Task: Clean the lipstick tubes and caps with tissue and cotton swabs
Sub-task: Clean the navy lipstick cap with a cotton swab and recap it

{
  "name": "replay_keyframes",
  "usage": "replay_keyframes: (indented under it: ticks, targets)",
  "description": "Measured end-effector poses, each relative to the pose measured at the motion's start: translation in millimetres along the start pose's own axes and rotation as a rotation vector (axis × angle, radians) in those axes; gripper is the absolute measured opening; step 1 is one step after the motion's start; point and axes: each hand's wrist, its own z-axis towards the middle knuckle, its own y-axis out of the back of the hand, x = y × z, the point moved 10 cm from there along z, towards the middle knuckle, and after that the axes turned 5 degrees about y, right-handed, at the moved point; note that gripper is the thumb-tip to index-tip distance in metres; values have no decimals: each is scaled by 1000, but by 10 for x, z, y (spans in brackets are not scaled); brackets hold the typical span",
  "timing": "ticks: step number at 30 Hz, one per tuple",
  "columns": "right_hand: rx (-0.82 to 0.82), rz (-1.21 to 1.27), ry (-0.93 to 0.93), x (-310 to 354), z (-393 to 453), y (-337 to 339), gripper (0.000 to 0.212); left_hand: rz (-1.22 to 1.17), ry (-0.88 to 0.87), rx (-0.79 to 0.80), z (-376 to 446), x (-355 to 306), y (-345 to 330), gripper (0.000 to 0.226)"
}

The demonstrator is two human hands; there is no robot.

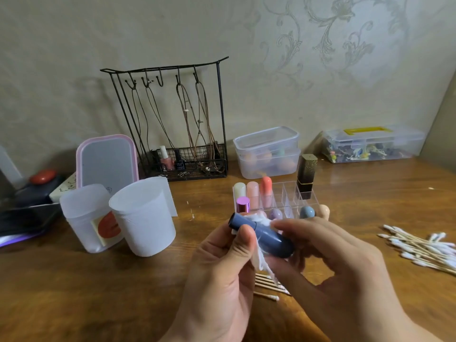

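My left hand (222, 272) grips a blue-grey lipstick tube (266, 236) together with a white tissue (259, 257) that wraps under it. My right hand (328, 262) holds the tube's rounded end, its fingertips pinching the tissue at the top. Behind my hands stands a clear lipstick organizer (283, 196) with several pastel tubes, a purple-capped one (243, 204) and a black-and-gold lipstick (306, 176). A pile of cotton swabs (419, 248) lies at the right. A few used swabs (267, 287) lie below my hands.
Two translucent white cups (145, 218) stand at the left, in front of a pink-rimmed mirror (107, 161). A black wire jewelry rack (177, 124) stands against the wall. Clear plastic boxes (267, 151) and a storage case (372, 144) sit at the back right.
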Motion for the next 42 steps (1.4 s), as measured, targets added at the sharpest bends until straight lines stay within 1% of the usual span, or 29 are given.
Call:
replay_keyframes:
  ticks: [3,5,7,11,13,14,17,19,21,23,24,26,27,28,29,30,31,32,33,34,35,37,38,39,40,41,42]
  targets:
    - [27,130,-68,-57,-3,-24,25,-4,-24,5,-11,-42,-9,65]
    - [96,181,-92,-59,3,-75,23,-12,-21,41,-25,-47,-48,62]
    - [153,240,-139,-76,-6,-113,27,-9,-17,81,-45,-51,-91,59]
    - [244,255,-163,-53,-15,-158,29,-6,-24,150,-99,-75,-154,50]
    - [286,284,-167,-48,-6,-189,29,8,-27,157,-113,-83,-164,49]
    - [319,355,-195,-57,-11,-227,32,11,-31,161,-115,-89,-168,48]
    - [419,690,-373,-94,-76,-364,48,36,-48,158,-121,-102,-169,51]
    - [441,789,-451,-116,-102,-423,52,54,-72,152,-121,-123,-165,52]
    - [476,850,-487,-116,-130,-467,49,60,-91,166,-124,-149,-194,48]
    - [534,977,-522,-67,-175,-539,42,56,-111,178,-125,-165,-198,41]
    - [565,1077,-588,-68,-224,-578,42,61,-119,182,-127,-168,-197,39]
    - [608,1284,-821,-73,-360,-670,38,94,-117,173,-120,-161,-176,38]
    - [628,1308,-868,-55,-383,-690,38,102,-112,167,-115,-156,-166,38]
    - [613,1280,-887,-78,-392,-690,42,94,-112,168,-111,-161,-166,37]
    - [579,1172,-856,-144,-397,-671,48,82,-119,173,-107,-175,-170,35]
    - [557,959,-736,-196,-367,-592,52,81,-126,179,-106,-189,-177,34]
    - [507,664,-548,-192,-260,-471,51,90,-128,179,-102,-192,-180,34]
    - [444,436,-383,-121,-156,-381,48,99,-126,175,-95,-187,-173,36]
    - [370,324,-299,-81,-104,-311,43,104,-122,171,-91,-175,-164,38]
    - [320,320,-292,-86,-91,-279,40,108,-121,168,-88,-164,-156,41]
    - [334,416,-358,-95,-103,-317,40,116,-120,165,-85,-155,-145,42]
    - [446,785,-553,-88,-213,-498,36,133,-124,165,-93,-150,-154,43]
    - [486,986,-695,-74,-301,-585,39,124,-124,170,-94,-150,-167,43]
    - [486,1140,-872,-75,-399,-647,47,105,-118,176,-95,-145,-176,43]
    - [426,1256,-1063,-143,-513,-673,54,85,-111,182,-93,-137,-177,43]
    - [386,1392,-1144,-109,-565,-692,59,77,-108,189,-93,-132,-178,42]
    - [431,1542,-1154,-3,-585,-732,58,81,-109,193,-95,-132,-177,41]
